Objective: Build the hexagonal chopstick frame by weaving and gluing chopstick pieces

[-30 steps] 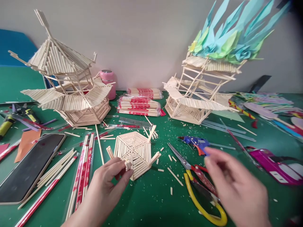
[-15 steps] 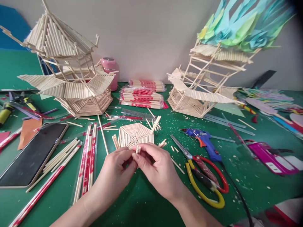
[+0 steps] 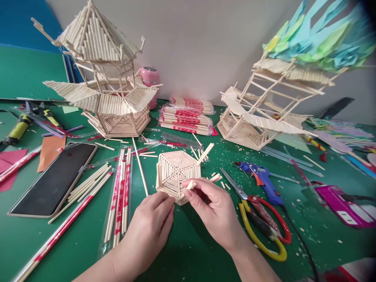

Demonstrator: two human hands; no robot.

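A flat polygonal panel of wooden sticks (image 3: 176, 168) lies in front of me, with short stick bundles standing at its left and upper right edges. My right hand (image 3: 217, 209) pinches a short bundle of sticks (image 3: 191, 185) between thumb and fingertips, above the panel's lower right part. At the panel's lower left edge is my left hand (image 3: 152, 227), its fingers curled together; whether anything is between them is hidden.
Behind stand two stick pavilions, left (image 3: 117, 98) and right (image 3: 252, 113), with packed sticks (image 3: 186, 119) between. Right lie scissors (image 3: 261, 219) and a blue glue gun (image 3: 261, 182); left, a phone (image 3: 55, 180) and wrapped chopsticks (image 3: 119, 196).
My hands have moved apart; the right one has gone right with the short bundle, and the left one now sits at the panel's lower edge. The whole view has shifted, and more of the panel shows.
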